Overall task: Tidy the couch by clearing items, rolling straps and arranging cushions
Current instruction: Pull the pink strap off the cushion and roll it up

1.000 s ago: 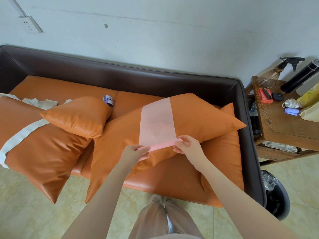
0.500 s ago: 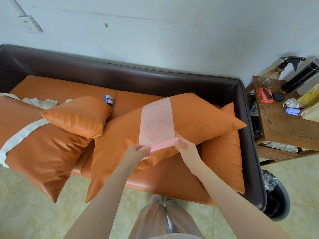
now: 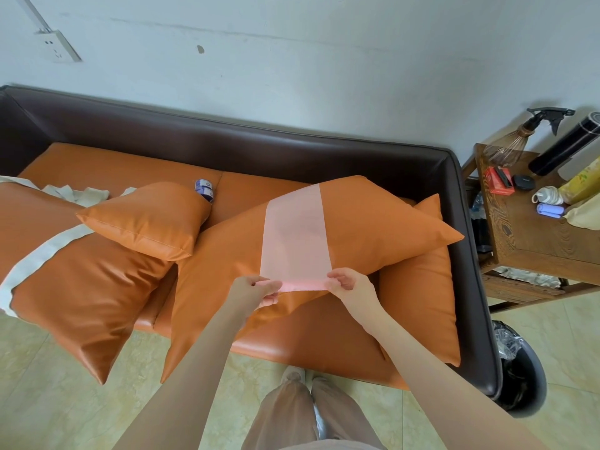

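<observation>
Hands (image 3: 302, 285) pinch pink strap's (image 3: 296, 232) rolled near end between them.

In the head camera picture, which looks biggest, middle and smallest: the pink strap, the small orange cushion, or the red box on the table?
1. small orange cushion
2. pink strap
3. red box, though it sits farther away.

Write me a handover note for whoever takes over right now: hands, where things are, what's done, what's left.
Hands: left hand and right hand each pinch an end of the rolled near edge of the translucent pink strap.
Strap: lies across the large orange leather cushion; only its near edge is rolled.
Left: finish this roll; the cream fabric strap is unrolled over the far-left orange cushion; a small blue-and-white roll remains on the dark brown couch; cushions are unarranged.
</observation>
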